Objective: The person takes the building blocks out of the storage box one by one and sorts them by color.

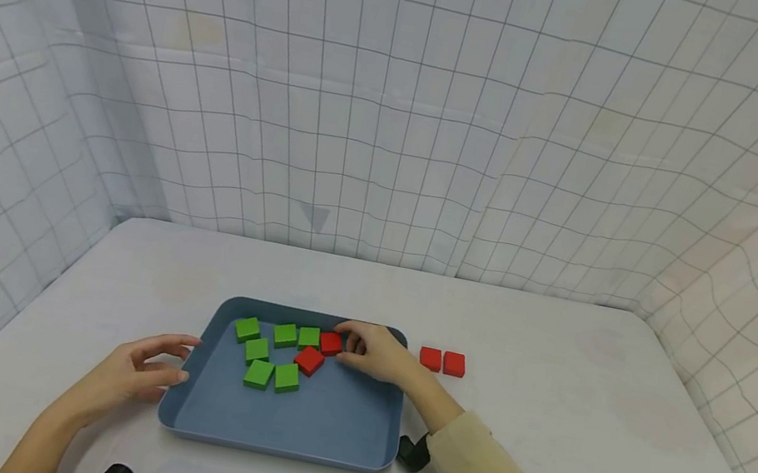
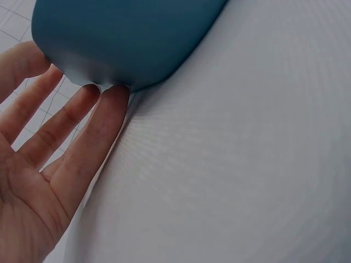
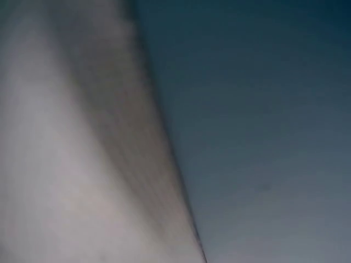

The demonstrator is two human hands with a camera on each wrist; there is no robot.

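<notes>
A blue-grey tray [image 1: 284, 431] lies on the table with several green blocks [image 1: 259, 373] and two red blocks inside. At its back right, my right hand [image 1: 377, 352] reaches over the rim and pinches a red block [image 1: 330, 344] between thumb and fingers, beside a green block [image 1: 309, 338]. Another red block [image 1: 309, 360] lies turned just in front of it. My left hand [image 1: 129, 378] is at the tray's left side, its loosely spread fingertips against the outer wall [image 2: 120, 49] in the left wrist view. Only tray and table show in the right wrist view.
Two more red blocks [image 1: 442, 362] lie side by side on the white table [image 1: 551, 385], right of the tray. Black wrist devices [image 1: 413, 452] show at both wrists. White sheets with a dark grid [image 1: 402, 105] hang behind the table and along both sides.
</notes>
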